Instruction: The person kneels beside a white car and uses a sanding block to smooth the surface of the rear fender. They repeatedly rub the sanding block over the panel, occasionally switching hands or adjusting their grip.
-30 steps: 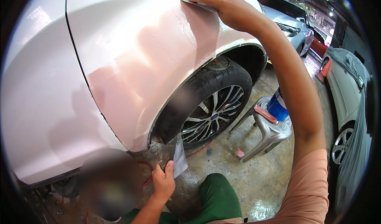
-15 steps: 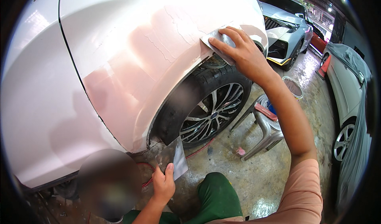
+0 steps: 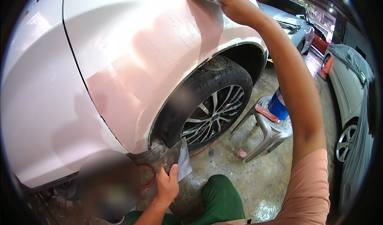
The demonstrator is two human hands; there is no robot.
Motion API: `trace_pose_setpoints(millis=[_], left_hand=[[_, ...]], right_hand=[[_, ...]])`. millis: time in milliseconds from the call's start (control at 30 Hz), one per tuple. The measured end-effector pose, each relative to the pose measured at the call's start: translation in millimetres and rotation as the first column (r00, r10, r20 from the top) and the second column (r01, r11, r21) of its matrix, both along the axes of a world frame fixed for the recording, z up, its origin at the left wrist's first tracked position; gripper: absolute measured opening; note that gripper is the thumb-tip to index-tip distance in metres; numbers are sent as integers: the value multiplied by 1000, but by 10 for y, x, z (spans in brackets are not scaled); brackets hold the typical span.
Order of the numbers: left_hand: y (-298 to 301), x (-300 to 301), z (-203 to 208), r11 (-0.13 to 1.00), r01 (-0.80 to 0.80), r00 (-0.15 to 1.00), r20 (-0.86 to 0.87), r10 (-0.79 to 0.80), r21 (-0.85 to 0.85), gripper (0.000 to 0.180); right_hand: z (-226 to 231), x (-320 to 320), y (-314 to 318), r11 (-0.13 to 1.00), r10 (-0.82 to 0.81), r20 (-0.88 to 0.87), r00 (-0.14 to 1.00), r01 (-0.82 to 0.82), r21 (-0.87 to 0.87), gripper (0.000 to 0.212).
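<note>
My right hand (image 3: 236, 6) grips a thin, flat grey putty spreader (image 3: 204, 0) high on the white car's front fender (image 3: 107, 29). Its edge lies at the surface, and a shadow falls below it. Pinkish filler (image 3: 155, 53) covers much of the panel above the wheel arch, with raised ridges near the middle. Low down, by the tire (image 3: 169, 123), my left hand (image 3: 167, 185) holds a thin, flat metal plate (image 3: 178, 159) between thumb and fingers, tilted and apart from the car.
A grey plastic stool (image 3: 266, 125) stands right of the wheel, bearing a blue container (image 3: 278, 105) and a reddish block (image 3: 267, 114). A red hose (image 3: 149, 177) runs along the wet floor. Farther right are a partly covered car (image 3: 346, 93) and an orange cone (image 3: 325, 67).
My right hand and spreader have moved up and left over the fender, away from the wheel arch edge. My left hand and its plate have shifted slightly to the right.
</note>
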State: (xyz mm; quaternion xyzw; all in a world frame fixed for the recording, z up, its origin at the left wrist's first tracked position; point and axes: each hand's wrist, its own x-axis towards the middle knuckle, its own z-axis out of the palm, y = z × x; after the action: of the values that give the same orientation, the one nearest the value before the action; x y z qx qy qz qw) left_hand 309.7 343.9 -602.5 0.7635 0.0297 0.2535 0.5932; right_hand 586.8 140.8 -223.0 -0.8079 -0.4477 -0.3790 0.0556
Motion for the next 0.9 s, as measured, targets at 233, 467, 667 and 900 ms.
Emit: trace_pose_setpoints(millis=[233, 467, 667, 900], left_hand=[[64, -11, -68, 1000, -15, 1000, -24, 14, -24, 30], [36, 85, -99, 970, 38, 999, -7, -41, -239, 32], [-27, 231, -201, 689, 123, 990, 41, -135, -714, 34], [-113, 243, -248, 412, -32, 968, -131, -214, -911, 30]], right_hand=[[-550, 173, -283, 999, 36, 201, 979, -31, -26, 55], [-1366, -281, -606, 975, -202, 258, 945, 218, -36, 49], [-3010, -1425, -432, 916, 305, -444, 843, -132, 379, 84], [-3838, -2469, 34, 832, 524, -616, 588, -197, 519, 87]])
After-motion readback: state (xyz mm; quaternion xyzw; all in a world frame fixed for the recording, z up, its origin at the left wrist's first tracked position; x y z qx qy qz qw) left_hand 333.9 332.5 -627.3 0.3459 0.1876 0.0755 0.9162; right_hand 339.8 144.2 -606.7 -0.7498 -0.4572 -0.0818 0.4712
